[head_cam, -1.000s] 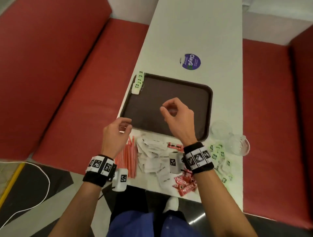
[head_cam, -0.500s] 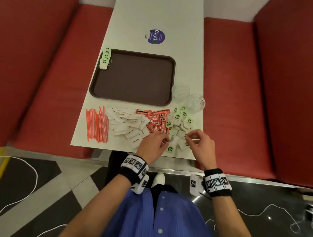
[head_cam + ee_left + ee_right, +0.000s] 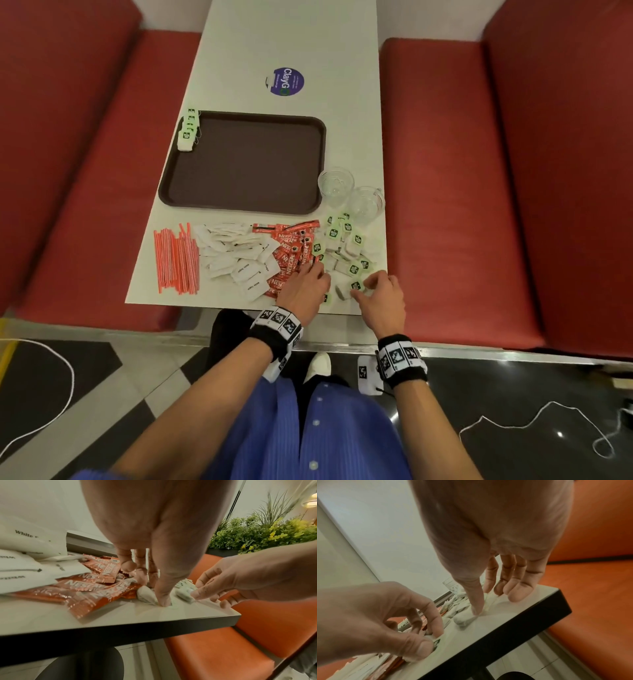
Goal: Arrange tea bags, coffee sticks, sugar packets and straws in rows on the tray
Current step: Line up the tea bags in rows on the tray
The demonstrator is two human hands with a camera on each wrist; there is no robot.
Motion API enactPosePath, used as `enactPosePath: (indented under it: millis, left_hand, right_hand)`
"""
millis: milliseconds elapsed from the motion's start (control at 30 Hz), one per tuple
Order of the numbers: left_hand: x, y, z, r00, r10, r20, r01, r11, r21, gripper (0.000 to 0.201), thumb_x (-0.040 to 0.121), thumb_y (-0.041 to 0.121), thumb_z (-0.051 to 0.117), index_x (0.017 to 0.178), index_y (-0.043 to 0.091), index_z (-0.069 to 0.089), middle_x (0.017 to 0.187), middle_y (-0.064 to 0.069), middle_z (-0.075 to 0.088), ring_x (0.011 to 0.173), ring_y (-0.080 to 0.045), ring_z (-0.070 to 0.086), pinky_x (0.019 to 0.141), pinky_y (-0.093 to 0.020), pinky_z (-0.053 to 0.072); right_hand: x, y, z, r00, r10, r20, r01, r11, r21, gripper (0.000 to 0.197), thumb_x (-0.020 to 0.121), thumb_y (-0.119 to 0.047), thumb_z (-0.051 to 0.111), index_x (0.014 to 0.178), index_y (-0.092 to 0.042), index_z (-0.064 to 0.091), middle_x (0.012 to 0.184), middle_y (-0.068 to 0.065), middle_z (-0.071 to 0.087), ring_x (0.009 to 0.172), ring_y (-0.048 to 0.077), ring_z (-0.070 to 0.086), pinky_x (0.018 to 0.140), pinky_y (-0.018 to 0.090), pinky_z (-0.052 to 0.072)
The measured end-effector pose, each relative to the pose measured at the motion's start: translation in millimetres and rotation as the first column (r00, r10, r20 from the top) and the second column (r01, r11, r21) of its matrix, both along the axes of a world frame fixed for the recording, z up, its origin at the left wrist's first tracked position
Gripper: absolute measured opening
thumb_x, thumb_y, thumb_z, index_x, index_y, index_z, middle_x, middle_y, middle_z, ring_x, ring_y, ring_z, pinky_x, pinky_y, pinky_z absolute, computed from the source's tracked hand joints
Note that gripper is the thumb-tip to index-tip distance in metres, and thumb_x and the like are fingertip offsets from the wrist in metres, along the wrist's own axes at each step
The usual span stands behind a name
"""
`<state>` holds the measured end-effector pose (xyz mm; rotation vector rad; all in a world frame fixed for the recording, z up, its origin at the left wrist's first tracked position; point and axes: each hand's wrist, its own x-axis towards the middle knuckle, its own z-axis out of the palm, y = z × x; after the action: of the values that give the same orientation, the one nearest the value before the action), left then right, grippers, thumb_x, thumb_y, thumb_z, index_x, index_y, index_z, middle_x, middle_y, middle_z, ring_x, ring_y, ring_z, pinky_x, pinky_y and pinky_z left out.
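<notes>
A dark brown tray (image 3: 310, 205) lies mid-table, with a short row of green-tagged tea bags (image 3: 187, 132) at its far left corner. In front of it lie red-striped straws (image 3: 176, 260), white sugar packets (image 3: 236, 253), red coffee sticks (image 3: 291, 251) and a loose tea bag pile (image 3: 349, 250). Both hands are down in that pile at the table's near right corner. My left hand (image 3: 317, 274) pinches a tea bag (image 3: 436, 643) between thumb and fingers. My right hand (image 3: 361, 290) pinches another tea bag (image 3: 185, 595); its thumb presses on the table.
Two clear glass cups (image 3: 349, 195) stand to the right of the tray, just behind the tea bag pile. A round purple sticker (image 3: 286, 82) is on the table (image 3: 291, 34) beyond the tray. Red bench seats (image 3: 462, 171) flank both sides. The table's near edge is right beneath my hands.
Both hands left the tray and came back to the tea bag pile at the near right corner. Since half a second ago they have settled onto tea bags.
</notes>
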<state>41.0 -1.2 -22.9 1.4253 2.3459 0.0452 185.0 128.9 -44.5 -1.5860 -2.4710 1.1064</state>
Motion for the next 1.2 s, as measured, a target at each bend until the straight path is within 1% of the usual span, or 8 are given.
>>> enactPosePath:
  millis: [233,400,500,600,733,900,1067,1200]
  left_hand:
    - [-8.3,8.3,4.1,0.994,-0.061,0.089,0.057,0.997,0.045,0.007,0.096,0.016,0.074,0.100,0.018,0.068,0.115,0.000,0.061,0.112,-0.024,0.051,0.087,-0.036,0.046]
    - [-19.6,4.8,21.2,0.953,0.047,0.299,-0.103,0.979,0.175,0.008,0.095,0.029,0.079,0.097,0.026,0.072,0.103,0.010,0.069,0.104,-0.014,0.052,0.095,-0.042,0.047]
    - [-28.6,-1.7,40.7,0.867,0.163,0.470,-0.357,0.863,0.359,0.015,0.092,0.022,0.083,0.098,0.026,0.070,0.094,0.015,0.071,0.094,-0.006,0.064,0.085,-0.037,0.054]
    - [-38.8,-5.9,68.2,0.786,0.221,0.577,-0.529,0.722,0.445,0.037,0.090,0.027,0.086,0.122,0.033,0.069,0.092,0.012,0.079,0.095,-0.002,0.074,0.089,-0.019,0.054]
    - [-54.2,-3.8,98.6,0.615,0.172,0.770,-0.700,0.568,0.433,0.022,0.092,0.022,0.085,0.113,0.019,0.080,0.095,0.003,0.083,0.090,-0.014,0.080,0.091,-0.038,0.064]
    - [-73.5,-7.1,118.7,0.457,0.089,0.885,-0.810,0.453,0.373,0.014,0.102,0.015,0.073,0.114,0.008,0.072,0.102,-0.009,0.082,0.095,-0.029,0.080,0.083,-0.044,0.064]
    - [-101.2,-20.0,128.9,0.359,0.055,0.932,-0.870,0.381,0.313,0.018,0.111,0.015,0.057,0.123,0.002,0.062,0.109,-0.015,0.080,0.100,-0.034,0.078,0.084,-0.052,0.066]
    - [-132.5,-30.2,127.8,0.314,0.055,0.948,-0.902,0.329,0.280,0.021,0.113,0.019,0.053,0.126,0.005,0.061,0.114,-0.016,0.077,0.103,-0.032,0.076,0.084,-0.055,0.065]
  right_hand:
    - [0.6,4.1,15.1,0.970,-0.049,-0.240,0.011,0.988,-0.154,0.032,0.086,-0.022,0.092,0.102,-0.026,0.064,0.090,-0.008,0.072,0.081,0.007,0.069,0.071,0.023,0.053]
    - [7.3,17.5,63.4,0.897,0.004,-0.441,-0.061,0.991,-0.116,0.012,0.094,-0.022,0.085,0.095,-0.028,0.075,0.096,-0.016,0.079,0.094,0.004,0.073,0.079,0.020,0.055]
    - [5.8,25.7,109.2,0.860,0.133,-0.493,-0.181,0.982,-0.051,0.011,0.096,-0.022,0.085,0.096,-0.029,0.076,0.101,-0.018,0.080,0.099,0.007,0.073,0.086,0.019,0.054]
    - [-1.1,27.4,151.2,0.822,0.248,-0.513,-0.344,0.934,-0.100,0.010,0.095,-0.021,0.086,0.097,-0.028,0.080,0.098,-0.013,0.081,0.093,0.010,0.076,0.086,0.024,0.057]
    - [-29.9,14.8,175.5,0.784,0.268,-0.560,-0.411,0.901,-0.143,0.018,0.089,-0.019,0.091,0.101,-0.027,0.081,0.088,-0.007,0.080,0.086,0.010,0.077,0.083,0.029,0.062]
    - [-84.9,-3.6,166.1,0.780,0.161,-0.604,-0.282,0.953,-0.111,0.022,0.085,-0.020,0.095,0.097,-0.022,0.076,0.082,-0.010,0.081,0.083,0.003,0.079,0.079,0.022,0.060]
    - [-135.9,-18.3,162.9,0.753,0.093,-0.652,-0.210,0.972,-0.105,0.014,0.088,-0.020,0.092,0.099,-0.024,0.083,0.088,-0.014,0.082,0.086,0.005,0.079,0.086,0.033,0.066]
    - [-176.0,-30.1,163.6,0.743,0.075,-0.665,-0.193,0.975,-0.106,0.016,0.087,-0.021,0.093,0.099,-0.022,0.083,0.089,-0.013,0.082,0.084,0.005,0.079,0.082,0.028,0.066]
